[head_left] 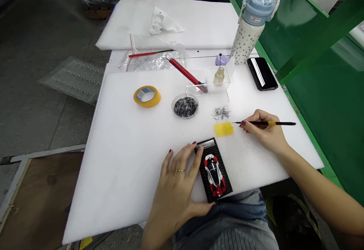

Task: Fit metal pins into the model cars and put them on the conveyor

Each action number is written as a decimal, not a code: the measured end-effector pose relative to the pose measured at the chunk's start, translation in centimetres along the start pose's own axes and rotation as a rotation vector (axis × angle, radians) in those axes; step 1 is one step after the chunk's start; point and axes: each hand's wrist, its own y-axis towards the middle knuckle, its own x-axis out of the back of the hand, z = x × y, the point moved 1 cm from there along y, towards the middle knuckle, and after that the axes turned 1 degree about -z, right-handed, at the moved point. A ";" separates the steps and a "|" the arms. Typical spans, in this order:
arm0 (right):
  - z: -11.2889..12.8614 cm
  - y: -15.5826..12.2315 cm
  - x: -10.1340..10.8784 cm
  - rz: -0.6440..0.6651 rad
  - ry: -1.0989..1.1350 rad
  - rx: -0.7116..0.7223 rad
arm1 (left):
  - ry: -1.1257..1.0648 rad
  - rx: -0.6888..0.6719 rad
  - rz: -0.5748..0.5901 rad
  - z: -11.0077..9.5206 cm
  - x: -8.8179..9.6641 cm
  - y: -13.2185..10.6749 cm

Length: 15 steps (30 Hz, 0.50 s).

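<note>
My left hand (pixel 176 182) spans the left side of a toy model car (pixel 214 175), red, white and black, on a black display base (pixel 206 189). The thumb touches the base's near end and the index finger its far corner; the other fingers are spread. Between the thumb and fingers of my right hand (pixel 267 132) is a thin black paintbrush (pixel 281 123) with a yellow band. Its fine tip points left, beside a piece of yellow tape (pixel 223 129) on the white foam sheet (pixel 125 159). Small black slivers (pixel 221 113) lie scattered just beyond the tape.
A round clear dish (pixel 185 106) holds many black slivers. Around it are a yellow tape roll (pixel 147 96), a red-handled tool (pixel 186 74), a small glass bottle (pixel 219 75) in a clear tray, a phone (pixel 262 73) and a tall spotted water bottle (pixel 247 38). Plastic bags (pixel 156 60) lie farther back.
</note>
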 end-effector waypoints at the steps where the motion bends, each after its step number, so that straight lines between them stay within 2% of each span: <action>1: 0.0 0.0 0.0 -0.003 0.001 0.004 | 0.000 0.001 0.001 0.0 0.0 0.0; 15: -0.1 -0.3 0.0 -0.026 0.060 0.076 | -0.037 -0.006 -0.018 0.1 -0.2 0.0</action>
